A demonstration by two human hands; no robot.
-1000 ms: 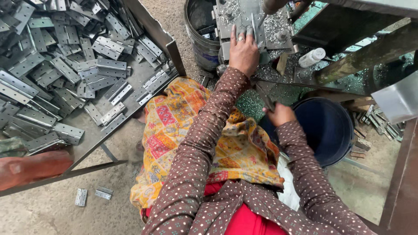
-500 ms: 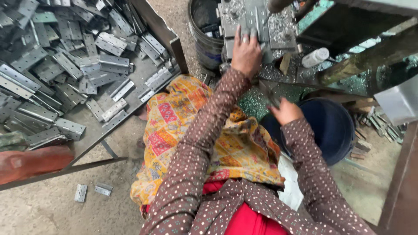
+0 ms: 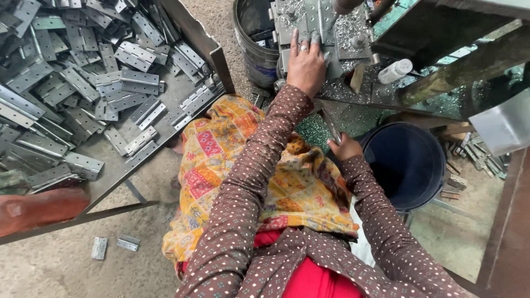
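My left hand [image 3: 305,66] presses flat on the hinge plate [image 3: 323,38] on the press bed, right hand [image 3: 346,148] closed round the lever [image 3: 331,126] below it; step looks like clamp-and-press, next needs fingers clear.

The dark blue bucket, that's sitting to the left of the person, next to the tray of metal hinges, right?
Not quite. In the head view the dark blue bucket sits to the person's right, beside the right hand. The tray of metal hinges lies on the left.
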